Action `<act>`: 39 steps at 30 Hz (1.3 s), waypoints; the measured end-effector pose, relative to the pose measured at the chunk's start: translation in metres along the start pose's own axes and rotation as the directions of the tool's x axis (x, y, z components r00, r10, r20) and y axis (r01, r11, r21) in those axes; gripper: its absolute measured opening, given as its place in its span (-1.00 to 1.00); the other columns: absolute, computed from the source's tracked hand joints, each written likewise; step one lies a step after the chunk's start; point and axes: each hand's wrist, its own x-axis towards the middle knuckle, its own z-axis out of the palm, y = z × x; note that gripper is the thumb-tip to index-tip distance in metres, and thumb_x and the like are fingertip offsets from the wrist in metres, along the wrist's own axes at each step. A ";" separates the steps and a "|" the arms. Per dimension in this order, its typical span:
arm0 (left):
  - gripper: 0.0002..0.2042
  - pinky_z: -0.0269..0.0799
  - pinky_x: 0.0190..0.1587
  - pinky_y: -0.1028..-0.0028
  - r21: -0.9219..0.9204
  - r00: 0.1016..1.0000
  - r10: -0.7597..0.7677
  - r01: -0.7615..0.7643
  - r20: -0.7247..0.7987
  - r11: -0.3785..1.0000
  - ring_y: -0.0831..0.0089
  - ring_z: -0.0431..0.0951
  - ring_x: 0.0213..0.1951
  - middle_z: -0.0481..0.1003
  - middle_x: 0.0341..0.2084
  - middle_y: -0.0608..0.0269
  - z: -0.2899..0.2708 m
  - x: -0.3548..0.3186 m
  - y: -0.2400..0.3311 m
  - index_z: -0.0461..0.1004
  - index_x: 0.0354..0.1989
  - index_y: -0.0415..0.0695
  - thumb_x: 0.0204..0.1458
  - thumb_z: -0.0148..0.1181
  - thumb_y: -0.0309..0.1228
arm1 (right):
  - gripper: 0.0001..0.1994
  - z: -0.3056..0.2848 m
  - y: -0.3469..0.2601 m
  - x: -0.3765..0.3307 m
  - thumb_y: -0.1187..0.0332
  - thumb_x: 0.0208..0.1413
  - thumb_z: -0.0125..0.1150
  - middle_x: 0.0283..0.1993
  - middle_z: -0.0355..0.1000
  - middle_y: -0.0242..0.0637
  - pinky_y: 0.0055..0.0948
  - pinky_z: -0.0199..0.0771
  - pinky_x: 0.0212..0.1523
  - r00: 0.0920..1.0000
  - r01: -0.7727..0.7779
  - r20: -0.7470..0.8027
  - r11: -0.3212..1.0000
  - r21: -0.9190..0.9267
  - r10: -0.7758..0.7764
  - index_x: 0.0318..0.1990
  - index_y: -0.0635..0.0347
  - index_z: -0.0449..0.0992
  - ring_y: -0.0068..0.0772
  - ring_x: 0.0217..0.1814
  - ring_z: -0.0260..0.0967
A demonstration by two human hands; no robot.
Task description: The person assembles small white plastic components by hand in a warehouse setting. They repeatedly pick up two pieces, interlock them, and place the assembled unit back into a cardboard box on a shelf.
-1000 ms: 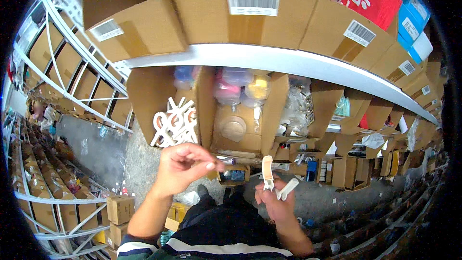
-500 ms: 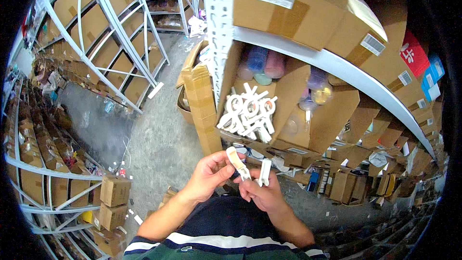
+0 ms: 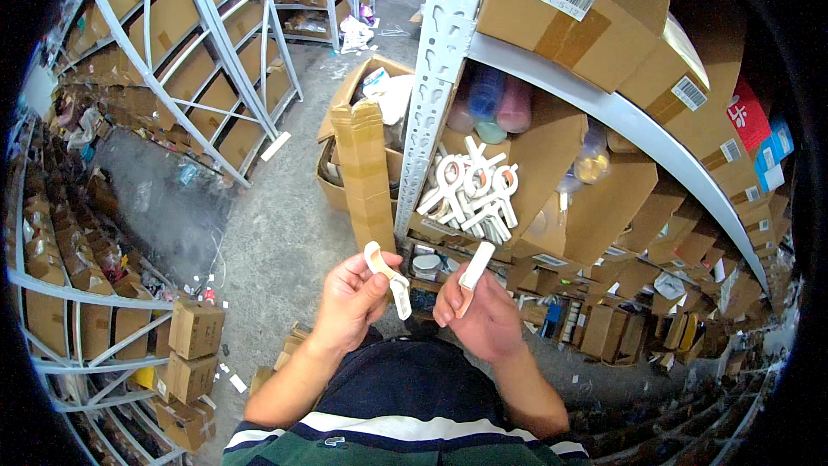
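In my left hand (image 3: 351,298), pinched between thumb and fingers, is a white plastic clip piece (image 3: 398,292) with a curved jaw and a tan inner lining. My right hand (image 3: 481,315) is closed round a second white clip piece (image 3: 476,266), its straight end pointing up and a tan patch showing lower down. The two pieces are apart from each other; they look like halves of a spring clamp. Beyond them, an open cardboard bin on the shelf holds a heap of white clamps (image 3: 474,183) with round jaws. Rolled blue and pink goods (image 3: 487,95) lie behind the heap.
A perforated white shelf post (image 3: 440,60) stands left of the bin. A tall taped carton (image 3: 366,173) leans next to it, before an open box of wrapped goods (image 3: 388,95). More cardboard bins (image 3: 608,328) line the right side. Stacked boxes (image 3: 194,328) stand at left.
My hands have moved apart, the left one leftward and the right one slightly right, each keeping its clip piece. The view has shifted, so the shelf and bin appear farther right.
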 end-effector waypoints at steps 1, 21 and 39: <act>-0.67 0.04 -0.67 0.68 -0.006 1.000 -0.014 0.014 -0.002 1.000 0.77 0.20 -0.68 0.56 -0.38 0.31 0.002 -0.002 0.000 0.47 0.01 -0.24 0.14 0.30 -0.33 | -0.70 0.000 0.002 0.000 0.17 0.38 -0.06 -0.26 0.32 -0.26 -0.27 0.29 -0.15 1.000 0.014 0.022 0.999 -0.047 -0.013 0.08 0.17 0.33 -0.29 -0.26 0.28; -0.73 0.06 -0.68 0.71 0.074 0.994 0.110 -0.108 -0.028 0.991 0.78 0.25 -0.68 0.61 -0.29 0.21 0.010 -0.018 -0.008 0.42 -0.02 -0.15 0.21 0.22 -0.29 | -0.53 -0.013 0.009 -0.011 0.57 0.08 0.26 -0.08 0.48 -0.10 -0.28 0.53 -0.04 0.982 0.153 0.147 0.956 -0.252 -0.119 0.18 0.30 0.37 -0.25 -0.12 0.52; -0.70 0.47 -0.09 0.58 0.181 0.998 -0.019 0.009 0.052 0.984 0.58 0.56 -0.18 0.59 -0.22 0.29 0.015 -0.023 -0.005 0.50 0.00 -0.28 0.10 0.32 -0.50 | -0.45 -0.020 0.006 -0.010 0.25 -0.04 0.50 -0.30 0.49 -0.34 -0.48 0.47 -0.21 0.936 0.288 0.200 0.304 -0.908 -0.290 0.07 0.30 0.45 -0.44 -0.19 0.48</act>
